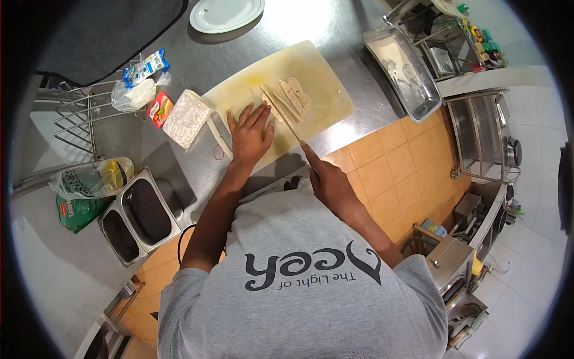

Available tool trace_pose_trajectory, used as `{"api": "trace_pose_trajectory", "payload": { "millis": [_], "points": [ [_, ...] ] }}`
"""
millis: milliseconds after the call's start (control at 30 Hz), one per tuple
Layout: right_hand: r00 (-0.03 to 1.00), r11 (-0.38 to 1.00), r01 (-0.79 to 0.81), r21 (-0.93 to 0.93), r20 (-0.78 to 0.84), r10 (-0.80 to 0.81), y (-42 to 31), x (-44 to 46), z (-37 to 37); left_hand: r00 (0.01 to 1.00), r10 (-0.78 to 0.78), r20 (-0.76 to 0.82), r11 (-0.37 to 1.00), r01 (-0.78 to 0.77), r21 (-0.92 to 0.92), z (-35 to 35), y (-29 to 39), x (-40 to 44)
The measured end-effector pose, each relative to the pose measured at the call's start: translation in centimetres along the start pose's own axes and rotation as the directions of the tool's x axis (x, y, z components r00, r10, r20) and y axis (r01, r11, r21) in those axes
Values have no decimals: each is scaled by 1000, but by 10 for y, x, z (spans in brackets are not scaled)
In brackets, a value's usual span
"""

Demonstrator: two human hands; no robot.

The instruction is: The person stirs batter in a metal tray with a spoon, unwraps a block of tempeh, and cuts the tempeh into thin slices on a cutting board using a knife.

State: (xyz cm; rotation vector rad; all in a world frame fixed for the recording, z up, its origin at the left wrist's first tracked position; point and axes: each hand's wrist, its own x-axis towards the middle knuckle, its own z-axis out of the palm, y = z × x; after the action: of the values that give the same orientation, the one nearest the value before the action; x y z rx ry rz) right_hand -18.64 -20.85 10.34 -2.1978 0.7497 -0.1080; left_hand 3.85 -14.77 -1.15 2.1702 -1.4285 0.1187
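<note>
My right hand (330, 184) is closed round the handle of a knife (291, 130), whose long blade lies across a pale cutting board (323, 63). My left hand (250, 134) rests on the board with its fingers stretched out and apart, fingertips at a narrow piece of tempeh (274, 110) beside the blade. My palm hides part of the board. Just right of the blade lie more cut tempeh pieces (295, 96). To the left of my left hand sits a block of tempeh (187, 119) in clear wrapping, and a pale curved strip (219, 136) lies along the board's edge.
A red packet (159, 109), a plastic bag (134, 96) and a blue-white packet (145, 68) are at the left. A white plate (226, 13) stands at the back. A metal tray (406, 75) with pale powder sits right. Metal containers (147, 209) stand lower left.
</note>
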Motion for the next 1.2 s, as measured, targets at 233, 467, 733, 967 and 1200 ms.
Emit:
{"api": "trace_pose_trajectory", "payload": {
  "millis": [233,467,733,967,1200],
  "points": [
    [1000,996,14,-88,-8,-15,6,15,17,1000,-7,6,1000,7,29,0,-1,-1],
    [1000,994,-3,-110,-21,1,10,16,21,1000,13,-4,1000,-13,26,1,-1,0],
    [999,997,-30,-76,18,32,14,16,24,1000,-4,1,1000,4,17,-1,0,0],
    [997,999,-42,-30,59,44,17,27,18,1000,7,-17,1000,-6,23,-4,2,1],
    [993,996,-86,-22,84,88,23,22,27,999,14,-39,996,-11,89,-4,6,1]
  ]
}}
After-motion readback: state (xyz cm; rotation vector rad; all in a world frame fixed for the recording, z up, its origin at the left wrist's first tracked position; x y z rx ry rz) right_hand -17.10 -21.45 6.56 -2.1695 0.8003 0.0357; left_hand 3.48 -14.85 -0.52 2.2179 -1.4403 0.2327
